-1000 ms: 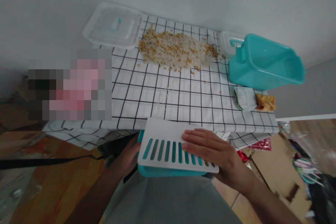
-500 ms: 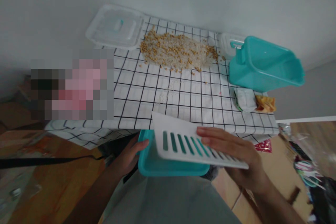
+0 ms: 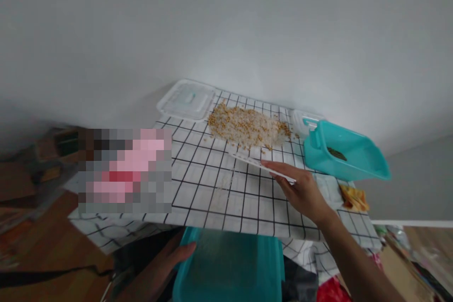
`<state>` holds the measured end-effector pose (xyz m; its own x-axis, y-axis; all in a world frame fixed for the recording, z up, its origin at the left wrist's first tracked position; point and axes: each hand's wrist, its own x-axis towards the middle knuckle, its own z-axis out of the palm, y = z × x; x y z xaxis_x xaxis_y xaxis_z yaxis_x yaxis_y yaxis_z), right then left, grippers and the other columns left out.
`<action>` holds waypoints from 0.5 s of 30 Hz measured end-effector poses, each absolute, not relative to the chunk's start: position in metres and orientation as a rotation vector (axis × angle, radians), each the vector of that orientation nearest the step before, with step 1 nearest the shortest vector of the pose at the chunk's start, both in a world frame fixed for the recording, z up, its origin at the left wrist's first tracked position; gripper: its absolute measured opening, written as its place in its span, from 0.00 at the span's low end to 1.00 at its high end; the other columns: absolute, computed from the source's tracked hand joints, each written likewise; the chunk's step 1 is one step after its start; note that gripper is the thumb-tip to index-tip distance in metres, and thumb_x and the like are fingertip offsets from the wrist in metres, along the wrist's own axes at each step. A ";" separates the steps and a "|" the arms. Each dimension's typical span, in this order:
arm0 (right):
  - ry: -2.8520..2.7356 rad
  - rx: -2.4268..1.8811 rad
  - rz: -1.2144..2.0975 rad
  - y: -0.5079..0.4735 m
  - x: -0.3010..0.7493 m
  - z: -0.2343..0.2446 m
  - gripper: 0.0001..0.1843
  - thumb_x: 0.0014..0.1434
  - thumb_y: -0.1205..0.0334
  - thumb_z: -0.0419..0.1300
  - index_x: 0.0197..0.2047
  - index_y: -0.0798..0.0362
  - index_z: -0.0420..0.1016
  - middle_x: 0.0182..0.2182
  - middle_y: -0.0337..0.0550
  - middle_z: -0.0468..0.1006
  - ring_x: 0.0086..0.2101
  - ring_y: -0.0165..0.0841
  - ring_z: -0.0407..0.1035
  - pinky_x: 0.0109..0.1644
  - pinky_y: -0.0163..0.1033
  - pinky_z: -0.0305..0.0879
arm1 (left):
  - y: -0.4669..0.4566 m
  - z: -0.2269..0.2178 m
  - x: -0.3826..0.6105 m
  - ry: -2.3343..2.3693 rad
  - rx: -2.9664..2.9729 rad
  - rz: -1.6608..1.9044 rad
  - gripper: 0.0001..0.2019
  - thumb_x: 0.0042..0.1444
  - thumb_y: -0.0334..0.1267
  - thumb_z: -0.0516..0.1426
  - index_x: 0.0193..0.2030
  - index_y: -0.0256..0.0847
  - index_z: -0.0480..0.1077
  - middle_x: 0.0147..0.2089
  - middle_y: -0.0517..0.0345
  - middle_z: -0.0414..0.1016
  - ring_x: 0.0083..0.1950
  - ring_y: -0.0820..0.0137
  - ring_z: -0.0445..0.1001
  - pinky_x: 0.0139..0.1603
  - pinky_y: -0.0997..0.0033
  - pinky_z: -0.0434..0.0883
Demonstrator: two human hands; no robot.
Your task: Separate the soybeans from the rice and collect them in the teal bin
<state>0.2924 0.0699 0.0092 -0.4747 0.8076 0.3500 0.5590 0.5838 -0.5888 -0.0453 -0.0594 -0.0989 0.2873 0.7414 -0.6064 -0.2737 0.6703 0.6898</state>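
Observation:
My right hand [image 3: 300,191] is closed on the right end of a thin white slotted plastic board [image 3: 249,161], seen almost edge-on above the checked cloth. Just beyond the board lies a pile of rice-like white grains mixed with yellow beans or kernels [image 3: 247,125]. My left hand [image 3: 179,257] grips the left rim of a turquoise bin [image 3: 278,264], its thumb over the edge. That bin is below the front edge of the table, and its inside looks dim. A thin trail of white grains [image 3: 222,188] runs towards the front edge.
At the right stands a second turquoise bin [image 3: 348,170] with dark greenish contents, beside a clear lid [image 3: 300,122]. A white packet [image 3: 329,191] and crumpled yellow wrapper [image 3: 354,198] lie before it. Another clear lid [image 3: 187,99] is back left; a blurred pink thing [image 3: 141,165] is left.
My right hand has carried the slotted board from over the lower bin forward to near the grain pile. My left hand still grips the bin. The view has tilted up.

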 end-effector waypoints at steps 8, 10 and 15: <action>-2.275 -1.138 0.503 0.076 0.300 0.013 0.23 0.70 0.68 0.55 0.65 0.45 0.72 0.60 0.44 0.79 0.59 0.35 0.74 0.64 0.45 0.72 | -0.053 -0.085 -0.056 1.047 0.413 0.682 0.12 0.58 0.48 0.65 0.48 0.53 0.82 0.54 0.56 0.85 0.67 0.52 0.74 0.71 0.50 0.65; -2.285 -1.127 0.497 0.079 0.300 0.010 0.23 0.70 0.67 0.55 0.64 0.45 0.73 0.59 0.43 0.79 0.59 0.36 0.74 0.64 0.45 0.72 | -0.055 -0.086 -0.056 1.054 0.409 0.689 0.13 0.58 0.49 0.65 0.48 0.53 0.82 0.54 0.55 0.85 0.66 0.52 0.75 0.71 0.50 0.65; -2.279 -1.117 0.479 0.074 0.292 0.005 0.23 0.69 0.67 0.55 0.65 0.44 0.73 0.59 0.43 0.79 0.59 0.38 0.74 0.64 0.47 0.72 | -0.061 -0.091 -0.053 1.123 0.388 0.771 0.15 0.55 0.49 0.67 0.48 0.50 0.82 0.55 0.50 0.84 0.65 0.48 0.75 0.69 0.46 0.67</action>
<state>0.2922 0.0743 0.0047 -0.5021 0.8034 0.3201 0.6067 0.5910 -0.5317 -0.0526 -0.0607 -0.0910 0.2169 0.7217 -0.6573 -0.3543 0.6856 0.6359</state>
